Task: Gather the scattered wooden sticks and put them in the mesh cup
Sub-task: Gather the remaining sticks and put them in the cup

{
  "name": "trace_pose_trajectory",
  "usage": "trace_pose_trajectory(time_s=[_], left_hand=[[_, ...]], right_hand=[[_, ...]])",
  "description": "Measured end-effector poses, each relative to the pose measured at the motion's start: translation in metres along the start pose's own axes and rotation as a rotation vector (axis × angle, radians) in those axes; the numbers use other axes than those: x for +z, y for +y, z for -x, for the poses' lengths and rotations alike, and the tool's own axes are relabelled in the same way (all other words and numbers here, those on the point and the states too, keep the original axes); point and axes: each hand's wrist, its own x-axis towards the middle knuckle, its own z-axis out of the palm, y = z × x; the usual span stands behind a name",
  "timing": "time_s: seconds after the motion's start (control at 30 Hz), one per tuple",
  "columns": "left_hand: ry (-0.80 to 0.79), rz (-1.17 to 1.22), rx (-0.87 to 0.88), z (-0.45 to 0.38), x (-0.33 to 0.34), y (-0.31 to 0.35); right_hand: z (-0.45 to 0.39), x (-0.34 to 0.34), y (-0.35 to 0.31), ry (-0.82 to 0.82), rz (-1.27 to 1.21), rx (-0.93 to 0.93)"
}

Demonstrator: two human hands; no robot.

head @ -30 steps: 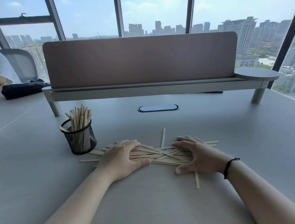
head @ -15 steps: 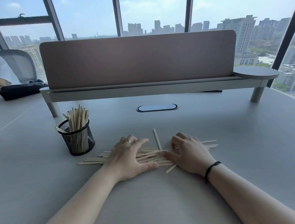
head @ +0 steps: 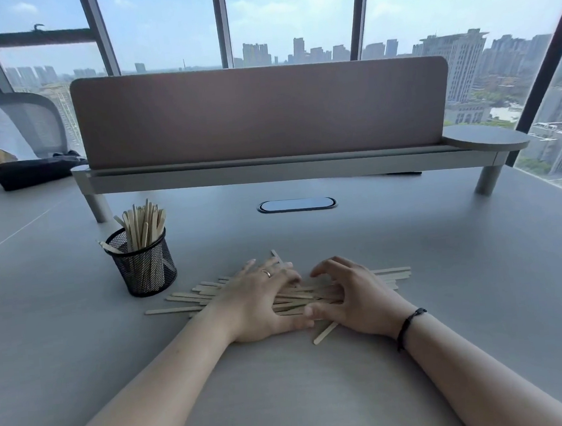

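Smooth grey bench (head: 81, 346) before tall city-view windows. Left: cylindrical black mesh cup (head: 142, 262) holding upright flat wooden sticks. Centre: loose wooden sticks (head: 192, 295) heaped on the bench under both hands. Left hand (head: 258, 302) presses them with a flat, open grip; right hand (head: 353, 294) claws over them with a curled grip.

Both forearms are bare, with no sleeves in view. The left hand (head: 258, 303) wears a thin, plain ring (head: 267, 273) on one finger. Just behind the right hand (head: 353, 296), a narrow black cord bracelet (head: 409, 327) circles the wrist.
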Motion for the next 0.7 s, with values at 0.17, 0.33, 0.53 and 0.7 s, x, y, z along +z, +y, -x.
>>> trace_pose_trajectory(time_s=[0.17, 0.33, 0.53, 0.7], left_hand=[[0.173, -0.024, -0.094, 0.009, -0.002, -0.005], [0.171, -0.029, -0.191, 0.022, -0.006, -0.010], [0.190, 0.086, -0.244, 0.027, 0.000, -0.015], [0.189, 0.113, -0.199, 0.022, 0.006, -0.021]], right_hand=[[0.009, -0.019, 0.017, 0.013, 0.096, 0.012], [0.015, -0.023, 0.032, -0.203, 0.211, 0.092], [0.006, -0.010, 0.018, -0.066, 0.133, 0.091], [0.000, 0.000, 0.014, -0.039, 0.129, 0.087]])
